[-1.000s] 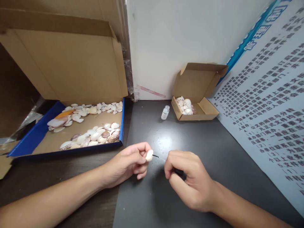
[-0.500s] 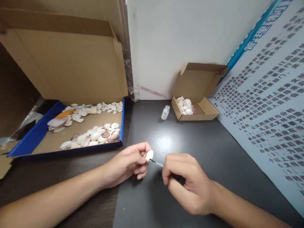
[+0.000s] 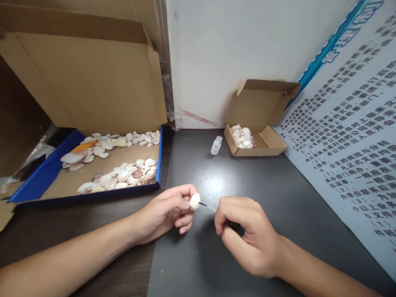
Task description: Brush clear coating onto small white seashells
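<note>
Between the thumb and fingers of my left hand (image 3: 170, 212) is a small white ribbed seashell (image 3: 194, 201). My right hand (image 3: 247, 233) is closed round the dark cap of a thin applicator brush (image 3: 203, 204), with a clear stem and a black tip. The brush tip meets the shell's right edge; whether it touches the front or passes behind, I cannot tell. Beyond the hands stands a small clear glass bottle (image 3: 216, 146) with a white label and no cap on it.
At the left lies an open blue-edged cardboard box (image 3: 62, 181) holding rows of shells (image 3: 123, 176). A smaller open cardboard box (image 3: 262, 152) with white shells (image 3: 244, 137) stands at the back right. A printed poster (image 3: 349, 123) leans along the right side.
The shell has turned in my left fingers, so its ribbed face now shows. My right hand has moved slightly right, with the brush tip now at the shell's right edge.
</note>
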`<act>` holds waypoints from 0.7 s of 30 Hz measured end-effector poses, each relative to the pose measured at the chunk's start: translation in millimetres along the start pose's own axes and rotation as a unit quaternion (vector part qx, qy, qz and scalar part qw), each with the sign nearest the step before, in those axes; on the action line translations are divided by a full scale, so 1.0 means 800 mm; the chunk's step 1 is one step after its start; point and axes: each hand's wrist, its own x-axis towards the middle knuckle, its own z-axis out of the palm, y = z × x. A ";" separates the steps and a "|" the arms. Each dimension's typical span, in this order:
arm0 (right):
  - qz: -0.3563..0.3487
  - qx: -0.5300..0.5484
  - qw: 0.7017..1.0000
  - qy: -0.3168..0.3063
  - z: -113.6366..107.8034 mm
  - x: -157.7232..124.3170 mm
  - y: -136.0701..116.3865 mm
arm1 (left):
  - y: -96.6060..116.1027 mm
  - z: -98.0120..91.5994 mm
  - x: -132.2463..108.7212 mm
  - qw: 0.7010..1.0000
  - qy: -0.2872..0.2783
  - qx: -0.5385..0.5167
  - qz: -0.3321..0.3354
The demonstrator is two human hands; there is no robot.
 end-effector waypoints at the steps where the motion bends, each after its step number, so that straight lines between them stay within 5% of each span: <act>1: -0.008 0.003 1.000 -0.005 0.000 0.000 0.000 | 0.000 0.000 0.000 1.000 0.000 -0.001 0.001; 7: 0.069 -0.035 0.997 -0.029 0.001 0.001 0.004 | 0.000 0.000 -0.001 1.000 -0.003 -0.005 0.001; 15: -0.020 0.005 1.000 -0.010 0.001 0.000 0.001 | 0.001 0.003 -0.001 1.000 0.014 -0.005 -0.002; 21: 0.065 -0.033 0.997 -0.026 0.001 0.001 0.003 | 0.001 0.001 0.000 1.000 0.012 -0.002 -0.011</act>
